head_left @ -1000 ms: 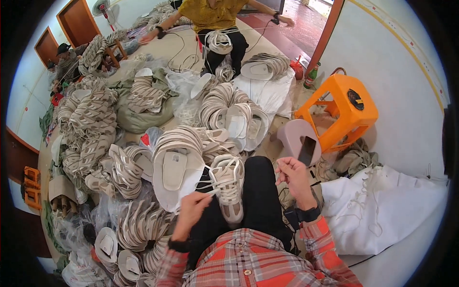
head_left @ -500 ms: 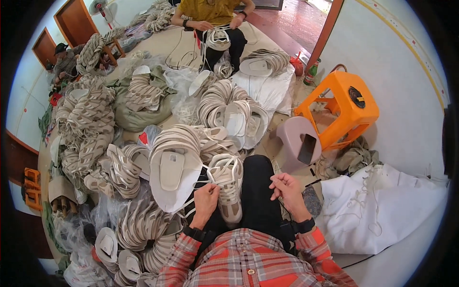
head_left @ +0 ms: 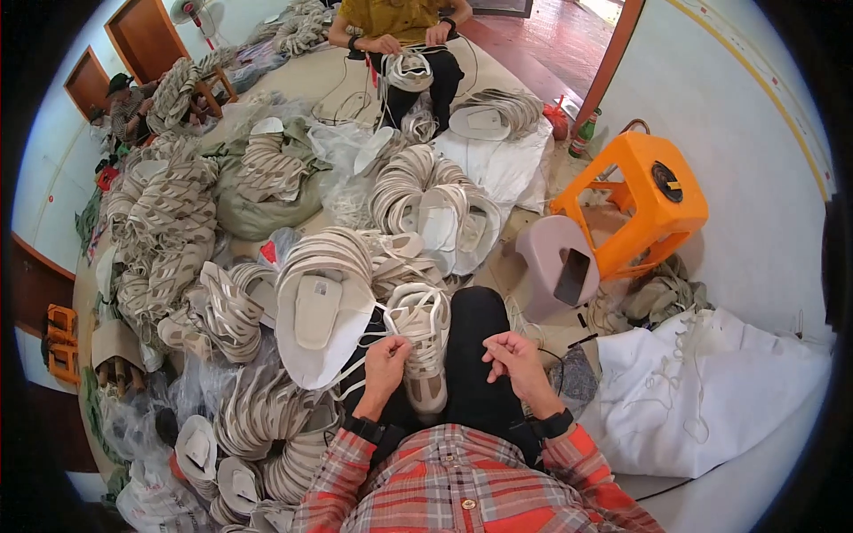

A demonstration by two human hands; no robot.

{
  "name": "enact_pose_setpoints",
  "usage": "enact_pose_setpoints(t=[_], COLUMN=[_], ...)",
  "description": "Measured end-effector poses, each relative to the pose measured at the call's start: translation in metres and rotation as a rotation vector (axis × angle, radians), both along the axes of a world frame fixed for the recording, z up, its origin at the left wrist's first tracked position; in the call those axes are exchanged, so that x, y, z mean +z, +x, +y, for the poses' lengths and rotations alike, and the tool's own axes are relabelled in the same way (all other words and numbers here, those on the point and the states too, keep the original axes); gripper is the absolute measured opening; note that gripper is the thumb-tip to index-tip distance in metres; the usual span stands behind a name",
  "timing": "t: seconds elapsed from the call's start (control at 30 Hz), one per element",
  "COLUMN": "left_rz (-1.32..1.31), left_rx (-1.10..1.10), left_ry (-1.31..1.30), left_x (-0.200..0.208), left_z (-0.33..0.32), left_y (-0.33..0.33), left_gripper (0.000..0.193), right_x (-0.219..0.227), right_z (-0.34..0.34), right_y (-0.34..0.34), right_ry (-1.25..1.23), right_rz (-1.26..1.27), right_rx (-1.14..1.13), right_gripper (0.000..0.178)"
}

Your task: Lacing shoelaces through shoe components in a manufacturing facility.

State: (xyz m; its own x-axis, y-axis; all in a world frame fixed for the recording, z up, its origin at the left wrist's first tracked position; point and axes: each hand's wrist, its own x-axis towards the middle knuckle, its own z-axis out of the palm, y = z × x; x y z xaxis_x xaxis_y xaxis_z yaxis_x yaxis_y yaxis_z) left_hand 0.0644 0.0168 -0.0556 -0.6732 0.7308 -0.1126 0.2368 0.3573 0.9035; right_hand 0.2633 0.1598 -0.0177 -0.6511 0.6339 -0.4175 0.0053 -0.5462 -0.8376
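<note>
A beige and white sneaker upper [head_left: 418, 342] with white laces lies between my thighs, toe toward me. My left hand [head_left: 384, 369] is closed at its left side, pinching a white shoelace [head_left: 348, 377] that loops out beside the wrist. Over my right thigh, apart from the upper, my right hand [head_left: 518, 369] is held with thumb and fingers pinched together. Whatever is between those fingertips is too small to make out. A fanned stack of beige shoe uppers [head_left: 320, 315] leans just left of my left hand.
More bundled uppers [head_left: 173, 209] pile up at left. A grey stool [head_left: 546, 253] carrying a phone [head_left: 571, 277] stands right of my knee, beside an orange stool [head_left: 644, 191]. White sacking [head_left: 702, 391] lies at right. Ahead, a seated co-worker [head_left: 395, 27] handles another upper.
My right hand has shifted left and slightly down, closer to the upper, its fingers closing together. My left hand stays nearly in place. The co-worker's hands have moved a little.
</note>
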Motion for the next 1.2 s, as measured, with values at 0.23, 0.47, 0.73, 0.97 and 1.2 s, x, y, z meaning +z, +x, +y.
enact_pose_setpoints(t=[0.23, 0.47, 0.73, 0.97, 1.2], left_rz=[0.565, 0.576, 0.463, 0.305, 0.266], left_rx=[-0.137, -0.388, -0.316, -0.223, -0.212], left_ry=[-0.309, -0.332, -0.337, -0.218, -0.082], left_x=[0.012, 0.029, 0.017, 0.001, -0.007], left_z=[0.012, 0.018, 0.022, 0.020, 0.012], left_y=[0.025, 0.006, 0.012, 0.008, 0.001], left_gripper=[0.047, 0.049, 0.040, 0.031, 0.027], right_x=[-0.012, -0.027, -0.028, -0.027, -0.012], right_z=[-0.019, -0.026, -0.028, -0.037, -0.037], right_y=[-0.035, -0.078, -0.077, -0.087, -0.094], right_ry=[0.295, 1.094, 1.037, 1.212, 1.384], right_rz=[-0.249, -0.212, -0.181, -0.234, -0.361], right_rx=[0.309, 0.359, 0.314, 0.217, 0.420], right_gripper=[0.016, 0.015, 0.016, 0.021, 0.033])
